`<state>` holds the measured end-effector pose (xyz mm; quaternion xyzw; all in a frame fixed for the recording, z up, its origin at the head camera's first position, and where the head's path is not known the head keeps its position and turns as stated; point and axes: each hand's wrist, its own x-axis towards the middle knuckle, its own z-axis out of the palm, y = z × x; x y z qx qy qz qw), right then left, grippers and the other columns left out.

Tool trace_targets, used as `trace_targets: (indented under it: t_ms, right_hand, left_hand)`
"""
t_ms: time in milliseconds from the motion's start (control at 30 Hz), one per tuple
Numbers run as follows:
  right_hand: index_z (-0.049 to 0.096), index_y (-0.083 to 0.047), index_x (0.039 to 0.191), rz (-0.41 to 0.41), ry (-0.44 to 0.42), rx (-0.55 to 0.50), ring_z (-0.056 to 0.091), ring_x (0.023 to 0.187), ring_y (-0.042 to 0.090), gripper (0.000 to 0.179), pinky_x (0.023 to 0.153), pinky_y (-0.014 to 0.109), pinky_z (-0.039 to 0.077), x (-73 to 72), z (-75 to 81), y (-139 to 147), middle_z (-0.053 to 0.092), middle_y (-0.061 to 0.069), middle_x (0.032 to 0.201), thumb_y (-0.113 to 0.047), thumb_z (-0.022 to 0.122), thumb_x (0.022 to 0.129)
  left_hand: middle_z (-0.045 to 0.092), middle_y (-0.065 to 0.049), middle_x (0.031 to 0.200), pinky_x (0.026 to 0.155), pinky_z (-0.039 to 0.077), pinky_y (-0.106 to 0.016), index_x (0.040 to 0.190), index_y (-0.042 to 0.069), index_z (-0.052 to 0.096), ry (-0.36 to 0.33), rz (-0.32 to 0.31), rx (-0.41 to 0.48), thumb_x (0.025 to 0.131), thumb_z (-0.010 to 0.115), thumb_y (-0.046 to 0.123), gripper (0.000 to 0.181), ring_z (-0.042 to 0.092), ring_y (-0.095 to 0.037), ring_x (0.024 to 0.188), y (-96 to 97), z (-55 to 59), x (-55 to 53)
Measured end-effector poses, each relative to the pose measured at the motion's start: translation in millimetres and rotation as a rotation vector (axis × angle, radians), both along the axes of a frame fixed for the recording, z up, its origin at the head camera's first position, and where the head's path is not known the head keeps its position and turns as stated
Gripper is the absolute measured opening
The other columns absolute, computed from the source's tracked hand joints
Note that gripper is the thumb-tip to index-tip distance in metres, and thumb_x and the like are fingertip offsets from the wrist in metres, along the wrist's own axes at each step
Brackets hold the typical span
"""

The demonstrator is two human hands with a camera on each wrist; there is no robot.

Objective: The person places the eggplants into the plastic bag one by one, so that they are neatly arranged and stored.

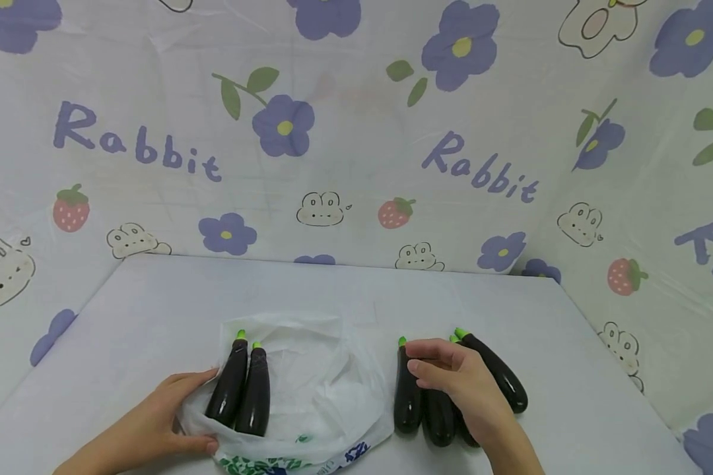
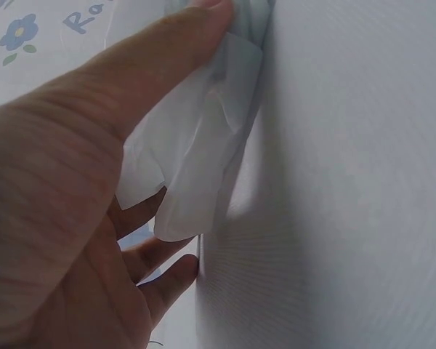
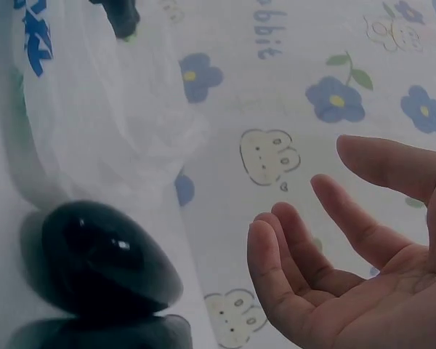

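Note:
A white plastic bag [image 1: 327, 396] lies spread open with two dark eggplants [image 1: 230, 382] inside its left part, their green stem ends pointing away. My left hand [image 1: 154, 415] holds the bag's left side, thumb near the front and fingers farther back. In the left wrist view, white plastic [image 2: 196, 167] lies between the thumb and the fingers. My right hand [image 1: 460, 379] hovers over several more eggplants [image 1: 407, 399] right of the bag and hides part of them. Its loosely bent fingers hold nothing in the right wrist view, apart from the nearest eggplant [image 3: 109, 258].
The eggplants sit on a white table [image 1: 309, 287], the rightmost eggplant [image 1: 502, 376] lying at a slant. Behind the table hangs a white curtain [image 1: 356, 158] printed with flowers, rabbits and strawberries. Green and blue print marks the bag's front.

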<state>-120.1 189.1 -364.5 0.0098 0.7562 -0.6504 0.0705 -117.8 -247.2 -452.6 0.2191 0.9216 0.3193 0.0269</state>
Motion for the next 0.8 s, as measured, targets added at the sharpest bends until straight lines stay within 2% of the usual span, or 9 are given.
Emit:
trace_targets:
  t_ms: [267,400,567,667,800]
  right_hand:
    - [0.066,-0.001,0.122,-0.022,0.005,0.051,0.060,0.107,0.024,0.038,0.086,0.037,0.051,-3.5,-1.1,22,0.063,0.014,0.121,-0.015,0.075,0.088]
    - [0.065,-0.003,0.124,-0.026,0.001,0.115,0.059,0.109,0.023,0.041,0.087,0.036,0.050,-4.2,-2.7,39,0.063,0.012,0.121,-0.019,0.075,0.088]
    - [0.065,-0.005,0.125,-0.031,-0.001,0.227,0.059,0.111,0.021,0.043,0.088,0.032,0.048,-2.8,-8.9,69,0.064,0.012,0.123,-0.023,0.076,0.088]
    - [0.065,-0.003,0.125,-0.056,0.015,0.284,0.060,0.109,0.018,0.046,0.087,0.030,0.048,-1.0,-12.7,89,0.065,0.012,0.121,-0.027,0.077,0.088]
    - [0.065,-0.004,0.127,-0.134,0.012,0.367,0.060,0.104,0.011,0.053,0.083,0.026,0.048,0.2,-16.8,119,0.067,0.009,0.118,-0.036,0.076,0.087]
  left_hand:
    - [0.048,-0.019,0.136,0.093,0.041,-0.062,0.146,0.006,0.044,-0.064,0.004,0.005,0.068,0.081,0.062,0.103,0.042,-0.042,0.125,0.3,1.4,-1.0]
    - [0.048,-0.019,0.137,0.093,0.040,-0.062,0.146,0.006,0.044,-0.078,0.008,0.004,0.068,0.080,0.062,0.103,0.042,-0.042,0.126,0.7,1.4,-1.3]
    - [0.049,-0.018,0.136,0.093,0.040,-0.062,0.145,0.006,0.045,-0.061,0.001,0.002,0.068,0.081,0.062,0.102,0.042,-0.042,0.125,1.2,0.3,-1.0]
    - [0.049,-0.018,0.136,0.093,0.041,-0.061,0.145,0.005,0.046,-0.048,0.002,-0.002,0.068,0.081,0.062,0.102,0.043,-0.041,0.125,0.4,0.1,-0.5]
    - [0.049,-0.018,0.136,0.093,0.041,-0.061,0.145,0.006,0.046,-0.050,0.007,-0.007,0.067,0.080,0.063,0.103,0.043,-0.041,0.124,-0.1,0.2,-0.6]
